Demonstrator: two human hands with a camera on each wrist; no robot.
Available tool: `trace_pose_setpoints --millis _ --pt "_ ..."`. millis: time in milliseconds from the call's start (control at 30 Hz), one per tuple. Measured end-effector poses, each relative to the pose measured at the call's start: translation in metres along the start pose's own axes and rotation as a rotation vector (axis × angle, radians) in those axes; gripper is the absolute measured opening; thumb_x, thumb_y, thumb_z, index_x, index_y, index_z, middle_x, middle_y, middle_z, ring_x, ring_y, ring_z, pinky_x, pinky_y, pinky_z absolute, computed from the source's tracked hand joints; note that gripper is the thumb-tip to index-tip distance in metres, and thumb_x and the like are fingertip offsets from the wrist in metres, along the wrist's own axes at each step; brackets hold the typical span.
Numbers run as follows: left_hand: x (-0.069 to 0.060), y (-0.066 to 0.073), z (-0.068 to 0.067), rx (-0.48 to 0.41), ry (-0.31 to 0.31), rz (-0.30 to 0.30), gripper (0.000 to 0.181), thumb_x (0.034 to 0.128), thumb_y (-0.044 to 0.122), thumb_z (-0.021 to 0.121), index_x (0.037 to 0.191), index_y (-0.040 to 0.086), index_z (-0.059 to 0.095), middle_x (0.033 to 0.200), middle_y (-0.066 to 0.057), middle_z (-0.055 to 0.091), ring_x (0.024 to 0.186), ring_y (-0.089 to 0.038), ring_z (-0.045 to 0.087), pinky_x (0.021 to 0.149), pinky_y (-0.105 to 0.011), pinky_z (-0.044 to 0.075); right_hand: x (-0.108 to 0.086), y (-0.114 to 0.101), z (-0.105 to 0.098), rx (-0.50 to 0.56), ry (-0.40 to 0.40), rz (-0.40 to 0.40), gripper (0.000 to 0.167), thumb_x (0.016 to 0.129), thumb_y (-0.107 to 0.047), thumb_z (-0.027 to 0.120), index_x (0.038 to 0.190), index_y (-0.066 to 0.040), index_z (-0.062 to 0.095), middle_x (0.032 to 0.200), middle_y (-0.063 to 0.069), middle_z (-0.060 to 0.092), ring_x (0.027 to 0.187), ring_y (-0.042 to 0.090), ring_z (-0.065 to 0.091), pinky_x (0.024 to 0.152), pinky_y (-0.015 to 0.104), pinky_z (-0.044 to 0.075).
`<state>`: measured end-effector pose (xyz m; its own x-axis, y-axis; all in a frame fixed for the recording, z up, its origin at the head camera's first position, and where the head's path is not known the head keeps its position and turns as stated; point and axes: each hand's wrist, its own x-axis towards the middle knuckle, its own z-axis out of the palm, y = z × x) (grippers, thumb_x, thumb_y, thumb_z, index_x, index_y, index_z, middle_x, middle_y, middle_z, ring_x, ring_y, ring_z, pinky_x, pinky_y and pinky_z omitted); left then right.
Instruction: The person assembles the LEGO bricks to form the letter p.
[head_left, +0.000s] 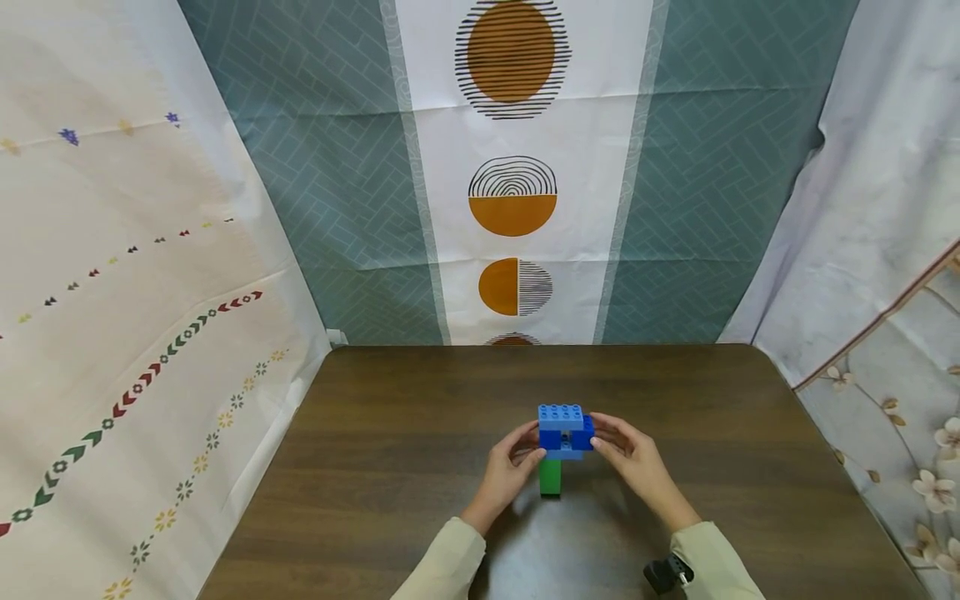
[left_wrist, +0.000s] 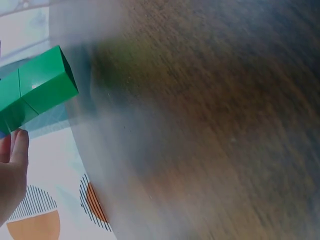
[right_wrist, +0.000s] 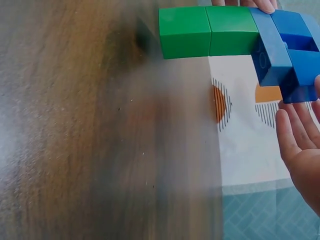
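Observation:
A toy brick model [head_left: 561, 443] is between the two hands, in the middle of the head view. Its stem is green bricks [right_wrist: 210, 32], stacked in two. Above them come a light blue brick [right_wrist: 271, 60], dark blue bricks [head_left: 551, 439] with a gap between, and a light blue studded brick [head_left: 560, 416] on top. My left hand [head_left: 506, 467] grips the blue part from the left. On the other side my right hand [head_left: 637, 460] pinches the dark blue brick that juts out right. The stem's lower end [left_wrist: 70, 80] appears raised off the table.
A dark brown wooden table [head_left: 375, 467] lies under the hands. Behind it hangs a teal and white cloth [head_left: 360, 167] with orange circles. Pale patterned cloths hang at the left [head_left: 135, 250] and right [head_left: 862, 208]. A small black device [head_left: 667, 573] sits at the right wrist.

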<state>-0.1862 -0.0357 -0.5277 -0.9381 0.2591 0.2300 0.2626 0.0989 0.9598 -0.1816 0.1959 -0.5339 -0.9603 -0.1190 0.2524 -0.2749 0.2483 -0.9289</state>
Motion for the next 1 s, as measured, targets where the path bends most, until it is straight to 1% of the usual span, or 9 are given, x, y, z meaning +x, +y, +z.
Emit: trace_pose_setpoints --millis 133,367,433,567,600,667,700,833,1000 --pt "0.000 0.002 -0.002 -0.012 0.004 -0.017 0.042 0.0926 0.001 0.062 0.133 -0.002 0.053 0.110 -0.021 0.063 0.105 -0.035 0.061 0.089 -0.037 0.054 0.004 -0.001 0.002 0.004 0.010 0.016 0.040 0.094 -0.016 0.063 0.131 -0.003 0.055 0.128 0.017 0.059 0.112 0.026 0.059 0.088 0.014 0.048" --pt "0.003 -0.001 -0.005 -0.001 0.035 -0.061 0.042 0.0933 0.002 0.061 0.134 -0.001 0.053 0.109 -0.021 0.063 0.104 -0.034 0.061 0.085 -0.028 0.054 0.012 0.001 0.007 -0.029 0.023 0.021 0.040 0.094 -0.020 0.064 0.130 -0.005 0.057 0.127 0.015 0.061 0.111 0.027 0.061 0.088 0.014 0.048" --pt "0.004 -0.002 -0.005 0.006 0.044 -0.057 0.041 0.0934 0.003 0.061 0.133 -0.002 0.054 0.107 -0.020 0.064 0.103 -0.032 0.062 0.084 -0.027 0.055 0.015 0.001 0.008 -0.046 0.028 0.027 0.040 0.094 -0.021 0.064 0.130 -0.005 0.057 0.127 0.015 0.061 0.110 0.028 0.061 0.088 0.015 0.049" --pt "0.009 -0.021 -0.004 0.040 0.067 -0.046 0.041 0.0939 0.005 0.061 0.133 -0.001 0.054 0.105 -0.018 0.065 0.101 -0.029 0.063 0.084 -0.028 0.055 0.019 0.003 0.011 -0.064 0.034 0.056 0.040 0.094 -0.025 0.064 0.130 -0.007 0.058 0.125 0.014 0.062 0.109 0.028 0.062 0.087 0.017 0.050" --pt "0.010 -0.025 -0.004 0.056 0.075 -0.040 0.040 0.0940 0.006 0.062 0.133 -0.002 0.055 0.104 -0.017 0.066 0.099 -0.028 0.064 0.082 -0.028 0.056 0.019 0.004 0.011 -0.057 0.033 0.063 0.040 0.094 -0.025 0.064 0.130 -0.007 0.059 0.125 0.014 0.062 0.109 0.028 0.061 0.087 0.017 0.051" --pt "0.012 -0.035 -0.005 0.076 0.089 -0.048 0.040 0.0943 0.010 0.062 0.133 0.001 0.055 0.104 -0.016 0.067 0.098 -0.027 0.064 0.081 -0.027 0.056 0.021 0.005 0.012 -0.039 0.031 0.075 0.040 0.093 -0.026 0.064 0.129 -0.008 0.059 0.124 0.014 0.062 0.108 0.028 0.061 0.086 0.018 0.051" --pt "0.013 -0.037 -0.005 0.086 0.095 -0.046 0.040 0.0944 0.012 0.062 0.132 0.001 0.056 0.103 -0.015 0.067 0.096 -0.026 0.064 0.079 -0.026 0.056 0.022 0.006 0.012 -0.028 0.027 0.078 0.040 0.094 -0.025 0.064 0.129 -0.008 0.059 0.124 0.014 0.062 0.108 0.028 0.061 0.086 0.018 0.051" --pt "0.014 -0.037 -0.007 0.102 0.120 -0.069 0.039 0.0945 0.017 0.063 0.131 0.005 0.059 0.103 -0.013 0.069 0.094 -0.024 0.064 0.076 -0.022 0.054 0.026 0.010 0.015 -0.001 0.015 0.077 0.039 0.093 -0.024 0.065 0.128 -0.007 0.060 0.123 0.015 0.062 0.107 0.028 0.062 0.085 0.018 0.052" --pt "0.015 -0.036 -0.008 0.135 0.145 -0.082 0.036 0.0947 0.011 0.062 0.128 -0.001 0.060 0.102 -0.018 0.069 0.091 -0.028 0.064 0.074 -0.025 0.056 0.029 0.014 0.019 0.026 -0.003 0.088 0.039 0.093 -0.018 0.065 0.128 -0.003 0.059 0.123 0.018 0.061 0.107 0.030 0.062 0.085 0.020 0.053"
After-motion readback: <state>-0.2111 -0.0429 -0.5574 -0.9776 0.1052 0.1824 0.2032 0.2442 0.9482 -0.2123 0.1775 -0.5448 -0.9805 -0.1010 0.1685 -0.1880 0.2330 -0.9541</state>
